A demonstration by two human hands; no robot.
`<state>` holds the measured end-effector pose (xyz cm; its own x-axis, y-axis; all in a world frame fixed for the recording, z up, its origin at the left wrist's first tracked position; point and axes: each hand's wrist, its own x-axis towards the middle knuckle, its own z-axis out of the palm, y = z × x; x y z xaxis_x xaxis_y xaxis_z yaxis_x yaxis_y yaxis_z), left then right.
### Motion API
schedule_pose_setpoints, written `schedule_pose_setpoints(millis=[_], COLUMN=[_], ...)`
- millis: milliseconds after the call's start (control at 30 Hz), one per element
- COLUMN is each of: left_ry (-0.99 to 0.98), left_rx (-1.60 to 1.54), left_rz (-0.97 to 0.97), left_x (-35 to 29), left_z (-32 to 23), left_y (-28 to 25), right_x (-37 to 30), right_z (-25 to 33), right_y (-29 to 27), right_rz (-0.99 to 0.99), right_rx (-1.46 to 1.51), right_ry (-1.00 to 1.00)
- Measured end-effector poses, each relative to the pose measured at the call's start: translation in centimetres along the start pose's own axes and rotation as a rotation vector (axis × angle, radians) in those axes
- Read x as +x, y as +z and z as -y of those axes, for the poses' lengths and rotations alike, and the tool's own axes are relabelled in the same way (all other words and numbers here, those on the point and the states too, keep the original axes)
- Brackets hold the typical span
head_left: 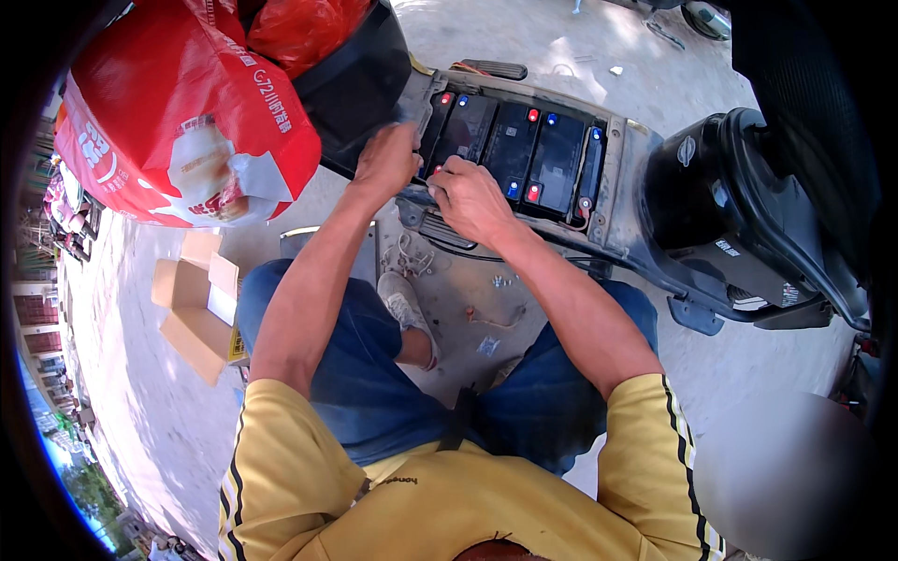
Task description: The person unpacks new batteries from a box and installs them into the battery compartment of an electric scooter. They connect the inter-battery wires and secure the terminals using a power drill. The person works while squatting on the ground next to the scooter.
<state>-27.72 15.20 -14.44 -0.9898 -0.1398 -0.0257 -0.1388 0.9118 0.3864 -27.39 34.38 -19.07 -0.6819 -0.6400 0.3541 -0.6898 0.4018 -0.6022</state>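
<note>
Black batteries [513, 140] with red and blue terminals sit in a row in the open floor compartment of an electric scooter [645, 196]. At the compartment's left end, my left hand [385, 161] is closed, its fingers curled round something I cannot make out. Just right of it, my right hand [474, 200] is pinched by the near left battery terminals. A thin, dark piece shows between the two hands, too small to name. My fingers hide the terminal beneath them. A short cable [578, 217] is attached at the compartment's near right corner.
A large red bag [187, 122] hangs at the upper left beside a black bin-like part [360, 84]. The black scooter seat base [697, 178] rises at right. An opened cardboard box [192, 304] stands on the ground. Small loose parts [502, 280] and a wire [496, 321] lie between my feet.
</note>
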Motion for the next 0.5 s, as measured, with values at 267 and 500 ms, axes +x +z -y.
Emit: schedule_pose_setpoints(millis=[267, 500], left_ry=[0.092, 0.152], left_rx=[0.113, 0.151], left_rz=[-0.03, 0.025], left_x=[-1.1, -2.2], left_z=[-0.2, -0.2], left_y=[0.1, -0.7], right_x=[-0.2, 0.1], right_z=[0.6, 0.7], right_y=[0.3, 0.6], right_rz=[0.02, 0.019], right_rx=[-0.102, -0.073], right_ry=[0.024, 0.087])
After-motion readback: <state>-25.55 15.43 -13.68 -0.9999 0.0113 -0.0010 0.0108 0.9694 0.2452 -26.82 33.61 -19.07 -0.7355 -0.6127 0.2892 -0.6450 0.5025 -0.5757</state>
